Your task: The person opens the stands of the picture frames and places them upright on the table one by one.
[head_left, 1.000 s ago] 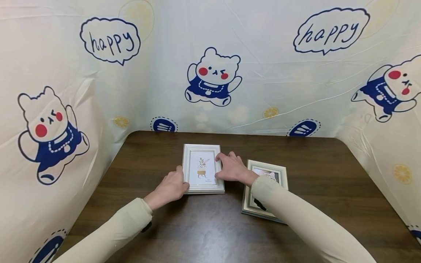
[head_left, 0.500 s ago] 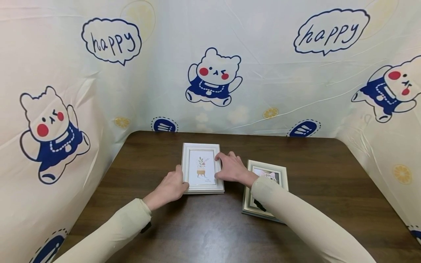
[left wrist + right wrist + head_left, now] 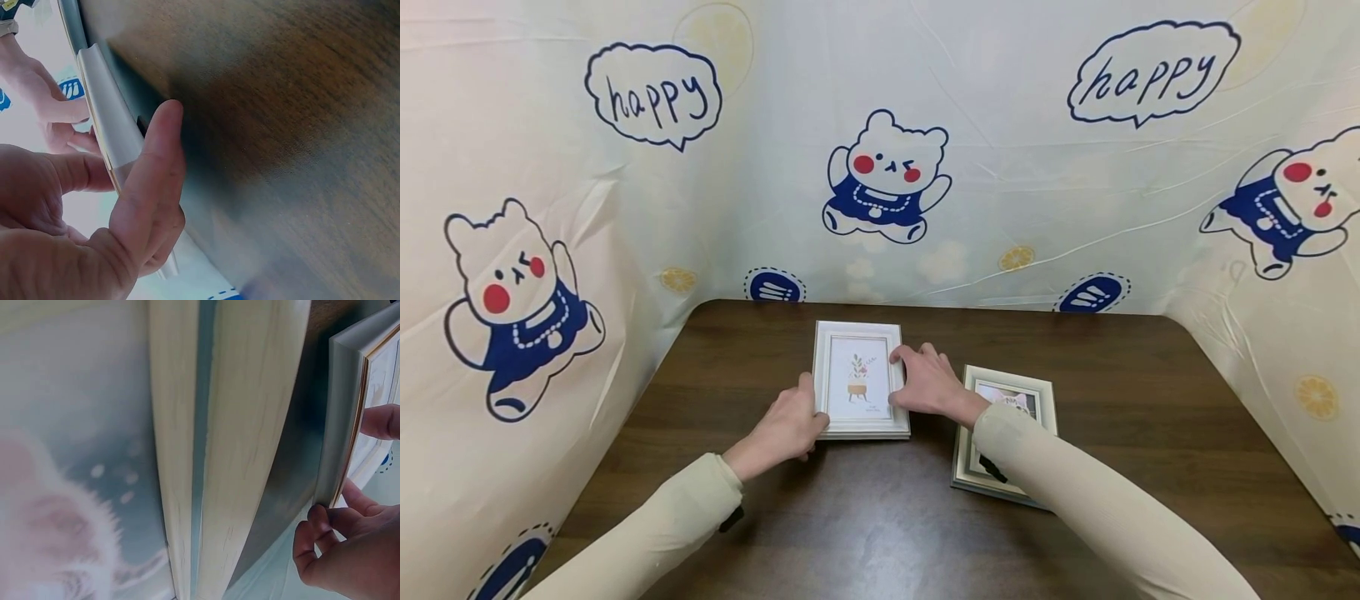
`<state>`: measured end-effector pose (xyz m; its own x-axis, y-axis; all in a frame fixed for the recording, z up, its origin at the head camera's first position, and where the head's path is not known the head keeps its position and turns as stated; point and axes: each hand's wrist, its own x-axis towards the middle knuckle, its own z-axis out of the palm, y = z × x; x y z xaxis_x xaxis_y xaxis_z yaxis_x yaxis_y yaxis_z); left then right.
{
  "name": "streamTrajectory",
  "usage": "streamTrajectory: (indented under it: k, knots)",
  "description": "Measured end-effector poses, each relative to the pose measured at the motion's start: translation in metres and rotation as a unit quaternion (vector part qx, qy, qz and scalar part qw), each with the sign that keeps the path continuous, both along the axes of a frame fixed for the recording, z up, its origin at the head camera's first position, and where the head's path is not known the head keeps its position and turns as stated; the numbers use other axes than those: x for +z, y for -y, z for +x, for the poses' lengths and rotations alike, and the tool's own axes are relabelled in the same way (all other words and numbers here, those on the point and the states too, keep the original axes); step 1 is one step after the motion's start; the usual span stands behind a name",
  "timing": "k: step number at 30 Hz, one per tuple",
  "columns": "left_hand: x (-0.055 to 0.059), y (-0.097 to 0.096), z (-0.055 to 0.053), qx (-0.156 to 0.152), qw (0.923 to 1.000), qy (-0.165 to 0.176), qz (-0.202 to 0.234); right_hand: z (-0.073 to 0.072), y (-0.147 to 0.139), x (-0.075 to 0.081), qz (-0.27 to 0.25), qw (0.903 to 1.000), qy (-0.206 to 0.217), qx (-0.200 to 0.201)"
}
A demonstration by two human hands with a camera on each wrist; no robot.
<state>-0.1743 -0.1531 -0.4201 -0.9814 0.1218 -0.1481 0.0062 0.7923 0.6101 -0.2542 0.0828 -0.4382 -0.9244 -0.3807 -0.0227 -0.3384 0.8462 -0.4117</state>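
Observation:
A white picture frame (image 3: 862, 427) holding a drawing of a potted plant stands out near the middle of the table. My left hand (image 3: 784, 423) grips its left side, thumb over the front and fingers behind the edge, as the left wrist view shows. On the opposite side my right hand (image 3: 928, 382) holds the right edge, with thumb and index finger reaching onto the front. The white frame's side wall (image 3: 328, 425) shows in the right wrist view, with the right fingers (image 3: 359, 540) against it. Dark shadow lies beneath the frame's edge (image 3: 112, 106) in the left wrist view.
A cream picture frame (image 3: 1043, 404) with a cat picture lies on the brown wooden table (image 3: 850, 517), partly under the right forearm (image 3: 1097, 492). Printed cloth (image 3: 1000, 183) with cartoon bears surrounds the table at the back and sides.
The white frame has shifted slightly upward in the head view, its far edge more than its near one. My left hand has moved slightly with it; the right hand has hardly moved.

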Motion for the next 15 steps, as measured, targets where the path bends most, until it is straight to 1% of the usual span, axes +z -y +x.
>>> streamTrajectory:
  k: [8,15]
  knots:
    - [-0.0003,0.0017,-0.0012,0.008,0.9997,-0.01,0.022,-0.0004,-0.0008,0.0017,-0.012,0.9999,-0.008,-0.005]
    - [0.0036,0.0013,0.0001,0.009,0.9992,-0.012,0.037,-0.0008,-0.0024,0.0019,-0.028,0.9995,-0.012,-0.003]
